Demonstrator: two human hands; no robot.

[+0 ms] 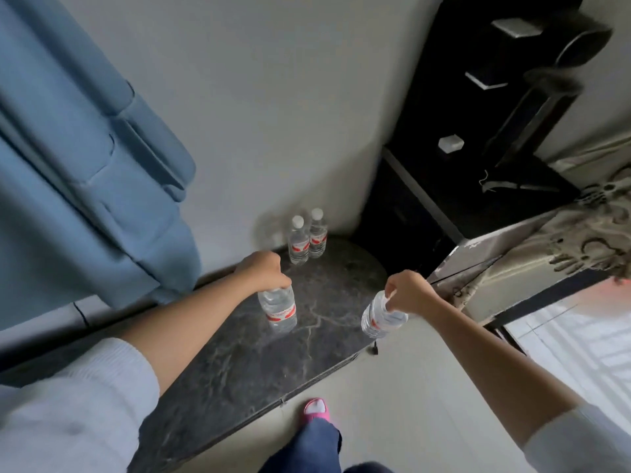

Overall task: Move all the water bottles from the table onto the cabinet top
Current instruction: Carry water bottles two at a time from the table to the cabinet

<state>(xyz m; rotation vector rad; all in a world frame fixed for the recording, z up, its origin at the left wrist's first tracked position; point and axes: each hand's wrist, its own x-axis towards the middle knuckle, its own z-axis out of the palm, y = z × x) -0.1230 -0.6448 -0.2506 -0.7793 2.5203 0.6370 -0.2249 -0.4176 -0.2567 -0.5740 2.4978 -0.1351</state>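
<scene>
A dark grey marble-patterned table top with a rounded end (246,363) runs from the lower left of the frame toward the centre. At its far end, against the pale wall, two clear plastic water bottles with white caps and red-and-white labels stand upright and touching each other: the nearer one (298,242) and the one behind it (317,235).

The left hand (264,269), at centre frame, has its fingers curled down over the top of a third clear bottle with a red label (278,310), which stands upright on the table; its cap is hidden under the hand. The right hand (409,293), right of centre, pinches the neck of a fourth clear bottle (380,315), which hangs tilted at the table's right edge, over the pale floor; I cannot tell whether its base touches the table.

A blue curtain (85,148) fills the upper left, its hem just beside the table. A black cabinet with pale rectangular handles (454,107) occupies the upper right, and a cream patterned cloth (563,247) lies below it at the right. A pink slipper (316,409) and blue trouser leg (317,445) show at the bottom.
</scene>
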